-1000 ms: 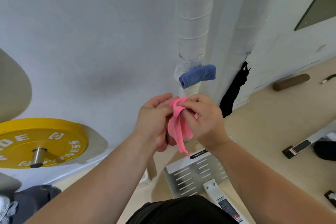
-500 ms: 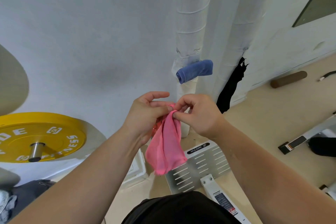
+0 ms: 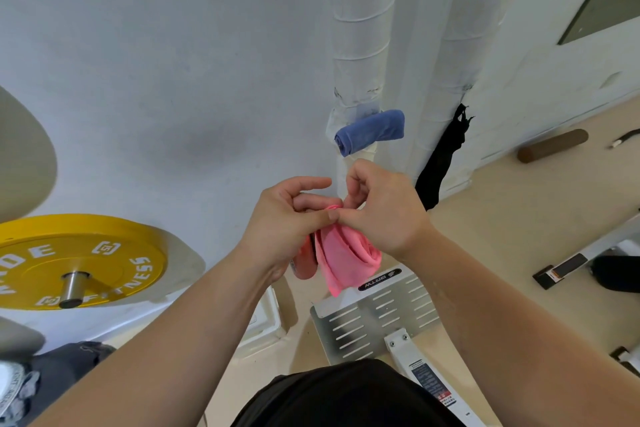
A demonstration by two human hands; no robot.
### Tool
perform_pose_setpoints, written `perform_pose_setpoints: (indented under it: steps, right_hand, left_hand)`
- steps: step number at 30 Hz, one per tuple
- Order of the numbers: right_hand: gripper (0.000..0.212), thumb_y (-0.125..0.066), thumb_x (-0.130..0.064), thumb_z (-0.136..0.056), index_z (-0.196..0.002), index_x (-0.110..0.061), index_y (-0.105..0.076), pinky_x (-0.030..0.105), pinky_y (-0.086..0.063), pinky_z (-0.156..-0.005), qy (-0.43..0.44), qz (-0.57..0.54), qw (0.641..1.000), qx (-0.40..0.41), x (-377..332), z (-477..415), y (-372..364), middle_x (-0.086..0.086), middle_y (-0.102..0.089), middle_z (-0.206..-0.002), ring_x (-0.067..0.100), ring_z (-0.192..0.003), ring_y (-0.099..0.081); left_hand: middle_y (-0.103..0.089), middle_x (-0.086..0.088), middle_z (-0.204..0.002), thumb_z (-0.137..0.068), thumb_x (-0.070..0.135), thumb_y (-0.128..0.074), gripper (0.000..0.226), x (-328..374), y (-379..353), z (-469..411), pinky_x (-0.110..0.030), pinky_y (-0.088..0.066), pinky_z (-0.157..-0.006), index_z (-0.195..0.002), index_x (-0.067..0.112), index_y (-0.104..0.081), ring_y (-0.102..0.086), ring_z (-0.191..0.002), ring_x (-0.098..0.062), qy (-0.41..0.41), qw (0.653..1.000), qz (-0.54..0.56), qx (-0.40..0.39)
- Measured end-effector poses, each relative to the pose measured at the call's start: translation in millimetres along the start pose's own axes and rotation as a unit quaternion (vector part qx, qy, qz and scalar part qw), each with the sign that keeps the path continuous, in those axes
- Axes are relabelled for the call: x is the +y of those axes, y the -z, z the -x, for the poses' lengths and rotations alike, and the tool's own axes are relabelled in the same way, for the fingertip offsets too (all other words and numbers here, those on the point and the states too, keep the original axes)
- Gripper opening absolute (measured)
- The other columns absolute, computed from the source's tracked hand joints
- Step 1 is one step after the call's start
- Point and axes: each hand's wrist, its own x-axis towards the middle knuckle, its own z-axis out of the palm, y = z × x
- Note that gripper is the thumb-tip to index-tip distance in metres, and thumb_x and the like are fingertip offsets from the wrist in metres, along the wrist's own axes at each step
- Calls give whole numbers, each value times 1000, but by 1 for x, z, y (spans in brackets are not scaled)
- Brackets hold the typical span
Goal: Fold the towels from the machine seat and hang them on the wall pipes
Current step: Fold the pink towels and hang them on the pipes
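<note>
Room: gym corner, beige floor [image 3: 519,218] meeting a white wall [image 3: 156,62].
Nearest: black garment [image 3: 346,395] at the bottom edge, on the person wearing the camera.
Forearms: both bare, rising from the lower corners and meeting mid-frame.
Left hand [image 3: 287,218]: fingers curled, thumb and fingertips pinching the top edge of the pink towel [image 3: 346,260].
Right hand [image 3: 384,215]: thumb and forefinger pinching the same top edge, with the other fingers curled above. The two thumbs touch tip to tip.
Pink towel: held in the air between the hands, in front of the pipes. It hangs below the hands, loosely rolled on its right side, with one corner pointing down.
Under left palm: a redder patch. Cannot tell whether it is a fold of the towel or something else.
Below towel: slotted metal plate [image 3: 381,315] on the floor, with a dark logo badge at its top edge.
Left side: yellow weight plate [image 3: 104,260] on a steel peg, near the wall.
Wall pipes [image 3: 360,28]: two upright, wrapped white, beyond the hands.
Blue towel [image 3: 372,130]: folded and lodged at the left pipe, just above the right hand.
Black cloth [image 3: 443,156]: hangs at the right pipe.
Far floor: brown roller [image 3: 552,146] along the wall base.
</note>
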Motion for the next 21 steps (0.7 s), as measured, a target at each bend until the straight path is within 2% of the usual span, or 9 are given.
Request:
perform_pose_setpoints:
  steps: [3, 7, 10, 12, 14, 17, 19, 21]
  right_hand:
    - [39, -82, -27, -74, -74, -31, -43, 35, -53, -66, 4, -32, 999, 3, 4, 2, -4, -5, -66, -71, 15, -73, -65]
    - [29, -79, -24, -82, -86, -25, -50, 25, -50, -69, -11, -121, 993, -13, 13, 6, -13, -5, -68, -77, 15, -78, -65]
    - [25, -73, -28, -83, -101, -28, -56, 31, -53, -71, -65, -112, 986, -106, 35, 13, -24, -1, -70, -78, 20, -78, -66]
    - [19, -64, -33, -75, -92, -26, -61, 40, -52, -76, -52, -22, 990, -132, 52, 16, -35, -1, -66, -75, 23, -78, -62]
    - [21, -59, -38, -69, -72, -18, -54, 39, -45, -74, -21, 78, 986, -147, 69, 16, -44, 2, -57, -67, 25, -74, -52]
    - [32, -63, -41, -79, -63, -22, -43, 36, -31, -78, -10, 217, 950, -225, 88, 17, -41, -2, -47, -68, 24, -85, -43]
    - [23, -59, -44, -86, -70, -27, -53, 40, -34, -89, -7, 317, 904, -288, 99, 16, -31, -3, -55, -82, 24, -100, -45]
    - [20, -52, -41, -91, -94, -28, -66, 43, -34, -98, 3, 412, 856, -314, 110, 14, -18, 1, -62, -104, 25, -112, -47]
  left_hand:
    - [-78, -15, -92, -80, -15, -72, 39, 0, 1, -4, -29, -60, -82, -111, 8, -69, -75, -88, -25, 4, 1000, 3, 7]
    - [-78, -11, -85, -85, -16, -66, 37, 0, -1, -15, -25, -57, -75, -107, 12, -71, -74, -81, -19, -4, 999, -11, 34]
    - [-76, -5, -79, -87, -17, -60, 38, 5, 1, -27, -22, -55, -72, -103, 15, -72, -72, -75, -14, -35, 998, -32, 50]
    - [-76, -2, -76, -87, -18, -58, 39, 10, 5, -35, -20, -53, -71, -100, 16, -71, -70, -70, -10, -62, 995, -55, 56]
    - [-75, 0, -75, -87, -18, -57, 38, 16, 13, -42, -19, -54, -74, -96, 16, -71, -69, -71, -9, -98, 989, -86, 69]
    - [-73, -1, -79, -89, -16, -58, 37, 22, 33, -50, -17, -53, -77, -92, 18, -70, -68, -74, -4, -148, 971, -162, 90]
    - [-73, 1, -85, -90, -12, -59, 35, 24, 49, -53, -15, -52, -80, -92, 21, -70, -67, -77, -2, -180, 941, -272, 85]
    - [-72, 3, -87, -90, -10, -58, 34, 24, 61, -57, -12, -50, -82, -97, 19, -73, -66, -81, -2, -218, 894, -386, 58]
